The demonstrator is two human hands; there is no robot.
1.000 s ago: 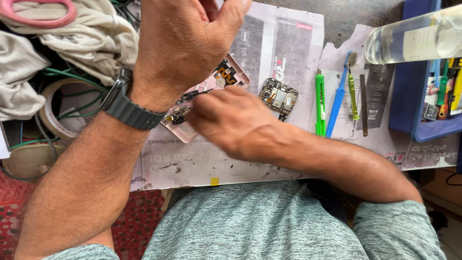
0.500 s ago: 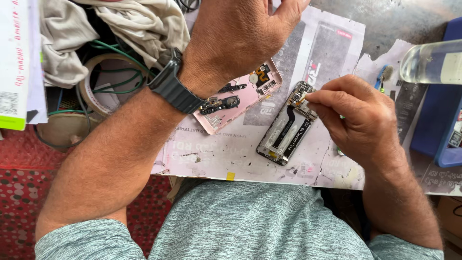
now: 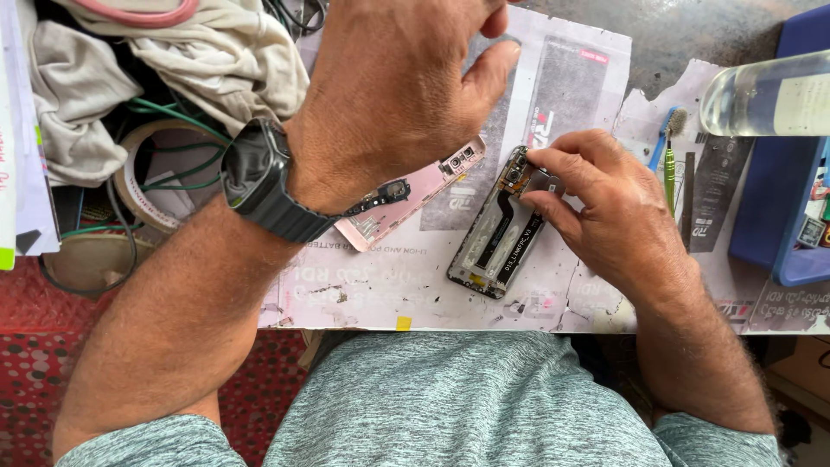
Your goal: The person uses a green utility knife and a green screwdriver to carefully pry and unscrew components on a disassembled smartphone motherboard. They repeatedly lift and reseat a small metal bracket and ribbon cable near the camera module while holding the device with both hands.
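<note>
While our right hand (image 3: 605, 207) pinches the top end of the opened phone frame (image 3: 497, 238) at centre frame, our left hand (image 3: 398, 95) hangs above the pink back cover (image 3: 406, 195) — fingers loosely curled, holding nothing — with a green screwdriver (image 3: 668, 177) at the right.

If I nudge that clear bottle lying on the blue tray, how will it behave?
The bottle lies on its side, so it would likely roll. It looks full of clear liquid, probably heavy for its size. Its smooth wall may be slippery. The blue tray's rim might stop it.
</note>
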